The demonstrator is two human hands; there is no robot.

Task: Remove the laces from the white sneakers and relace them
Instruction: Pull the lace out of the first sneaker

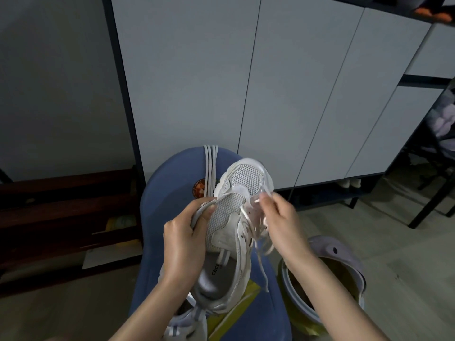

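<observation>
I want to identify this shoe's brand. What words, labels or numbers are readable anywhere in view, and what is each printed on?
"CECE": black letters on the insole of the white sneaker; the word may continue under the tongue.
Round orange emblem on the blue seat: any lettering is too small and blurred to read.
No other text can be read.

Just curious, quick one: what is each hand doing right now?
Left hand: grips the white sneaker by its side.
Right hand: pinches the lace near the sneaker's front eyelets.
</observation>
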